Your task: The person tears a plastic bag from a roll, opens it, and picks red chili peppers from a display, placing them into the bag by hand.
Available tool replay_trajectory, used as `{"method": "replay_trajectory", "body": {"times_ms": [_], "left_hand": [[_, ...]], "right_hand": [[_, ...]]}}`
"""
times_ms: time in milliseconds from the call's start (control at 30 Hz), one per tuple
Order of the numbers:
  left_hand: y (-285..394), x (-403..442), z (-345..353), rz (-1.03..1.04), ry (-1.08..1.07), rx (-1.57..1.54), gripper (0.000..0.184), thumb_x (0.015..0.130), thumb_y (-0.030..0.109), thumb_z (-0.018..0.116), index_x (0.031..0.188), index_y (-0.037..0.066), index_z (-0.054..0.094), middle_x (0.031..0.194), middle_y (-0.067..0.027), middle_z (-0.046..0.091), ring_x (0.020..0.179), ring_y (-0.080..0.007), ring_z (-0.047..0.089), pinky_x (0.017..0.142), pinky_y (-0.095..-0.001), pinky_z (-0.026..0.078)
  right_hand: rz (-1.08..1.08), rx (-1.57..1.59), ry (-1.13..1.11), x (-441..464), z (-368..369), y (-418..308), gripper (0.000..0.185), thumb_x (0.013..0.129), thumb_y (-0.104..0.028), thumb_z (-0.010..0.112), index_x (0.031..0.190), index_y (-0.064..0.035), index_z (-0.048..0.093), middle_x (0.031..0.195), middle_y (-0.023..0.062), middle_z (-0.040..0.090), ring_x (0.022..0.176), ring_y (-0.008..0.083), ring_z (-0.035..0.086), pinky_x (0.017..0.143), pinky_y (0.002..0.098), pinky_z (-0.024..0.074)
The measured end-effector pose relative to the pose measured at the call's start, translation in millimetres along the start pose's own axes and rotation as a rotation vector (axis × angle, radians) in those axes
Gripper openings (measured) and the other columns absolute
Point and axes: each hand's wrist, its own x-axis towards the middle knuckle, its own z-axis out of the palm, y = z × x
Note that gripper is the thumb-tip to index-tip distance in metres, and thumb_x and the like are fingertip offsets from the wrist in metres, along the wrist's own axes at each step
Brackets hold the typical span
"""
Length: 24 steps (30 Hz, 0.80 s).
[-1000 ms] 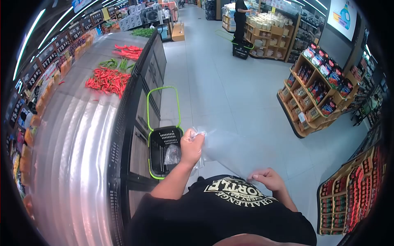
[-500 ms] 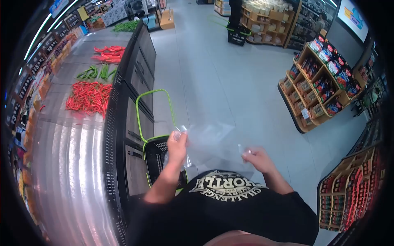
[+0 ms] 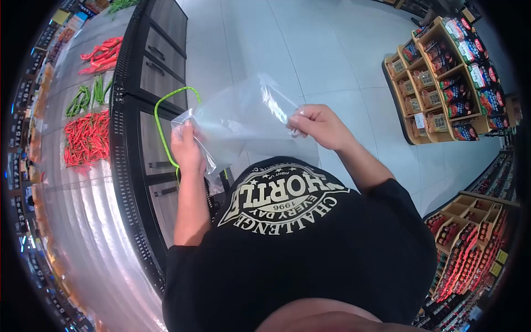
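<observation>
A clear plastic bag (image 3: 243,113) is stretched between my two hands in front of my black T-shirt. My left hand (image 3: 188,146) is closed on its left edge, thumb on top. My right hand (image 3: 318,124) pinches the bag's right end at the upper corner. Beneath the bag and my left arm, the black shopping basket is mostly hidden; its green handle (image 3: 159,124) stands up beside the cabinets.
On the left, a produce counter (image 3: 83,199) holds small red chillies (image 3: 87,138), green peppers (image 3: 79,101) and larger red peppers (image 3: 103,55). A wooden display shelf (image 3: 437,88) is at the upper right, and a rack of jars (image 3: 462,249) at the lower right.
The view has tilted down and closer to my body. Both hands now sit higher in the picture, and my right hand has come up to the bag, which is spread wider between them.
</observation>
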Motion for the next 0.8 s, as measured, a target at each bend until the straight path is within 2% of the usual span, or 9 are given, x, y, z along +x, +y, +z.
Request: {"method": "replay_trajectory", "body": {"times_ms": [133,233,367,433,567,633,700,800], "left_hand": [[0,22,34,0.007,0.013,-0.001,0.014,0.098,0.017,0.056,0.089,0.006,0.054,0.076,-0.0004,0.056,0.065,-0.0091,0.052,0.061,-0.025,0.043],[-10,47,46,-0.019,0.024,-0.013,0.013,0.098,0.017,0.056,0.091,0.006,0.055,0.076,-0.0007,0.056,0.066,-0.0092,0.052,0.061,-0.025,0.044],[-22,90,56,-0.062,0.04,-0.004,0.012,0.099,0.018,0.055,0.095,0.006,0.055,0.077,-0.0016,0.057,0.066,-0.0098,0.053,0.061,-0.025,0.045],[-28,119,61,-0.065,0.047,-0.005,0.013,0.099,0.018,0.055,0.096,0.006,0.055,0.078,-0.0018,0.057,0.066,-0.0102,0.054,0.061,-0.0252,0.045],[-38,185,70,-0.038,0.029,-0.067,0.015,0.099,0.02,0.054,0.097,0.005,0.055,0.079,-0.002,0.057,0.067,-0.0107,0.054,0.062,-0.0262,0.046],[-37,221,74,-0.041,0.013,-0.084,0.013,0.099,0.02,0.054,0.097,0.007,0.054,0.079,-0.0009,0.056,0.068,-0.0102,0.054,0.062,-0.0263,0.045],[-31,263,81,-0.028,0.004,-0.113,0.012,0.1,0.02,0.054,0.096,0.008,0.053,0.078,0.0002,0.054,0.068,-0.0098,0.054,0.061,-0.0265,0.044],[-21,315,75,-0.011,0.031,-0.143,0.017,0.099,0.02,0.054,0.1,0.004,0.056,0.082,-0.0032,0.057,0.071,-0.0116,0.055,0.064,-0.0279,0.047]], "right_hand": [[0.027,-0.069,0.047,47,-36,-2,0.025,0.09,-0.025,0.069,0.079,-0.003,0.065,0.069,-0.0006,0.061,0.063,0.0054,0.051,0.058,0.0229,0.0419],[0.0,-0.133,0.086,77,-49,-11,0.026,0.089,-0.026,0.071,0.076,-0.0038,0.063,0.067,-0.0012,0.06,0.061,0.005,0.05,0.055,0.0228,0.0402],[0.002,-0.156,0.082,116,-58,-31,0.024,0.09,-0.024,0.07,0.077,-0.0037,0.064,0.069,-0.0015,0.06,0.064,0.0054,0.053,0.058,0.0225,0.0421],[0.01,-0.021,0.065,139,-58,-41,0.02,0.092,-0.018,0.065,0.078,-0.0045,0.063,0.072,-0.0011,0.061,0.068,0.0053,0.055,0.064,0.0215,0.0448],[0.068,-0.068,0.049,187,-73,-45,0.02,0.094,-0.018,0.064,0.08,-0.0033,0.064,0.073,-0.0012,0.063,0.069,0.005,0.056,0.064,0.0215,0.045],[0.102,-0.269,0.082,215,-76,-47,0.021,0.093,-0.021,0.063,0.085,-0.002,0.065,0.079,-0.0003,0.066,0.072,0.006,0.057,0.065,0.0226,0.0453],[0.089,-0.309,0.113,251,-75,-55,0.021,0.092,-0.021,0.065,0.084,-0.0024,0.065,0.077,-0.0012,0.066,0.071,0.0059,0.056,0.066,0.0222,0.0453],[0.098,-0.363,0.139,308,-65,-70,0.017,0.089,-0.018,0.069,0.083,-0.0034,0.064,0.077,-0.0025,0.064,0.07,0.005,0.054,0.067,0.0216,0.0449]]}}
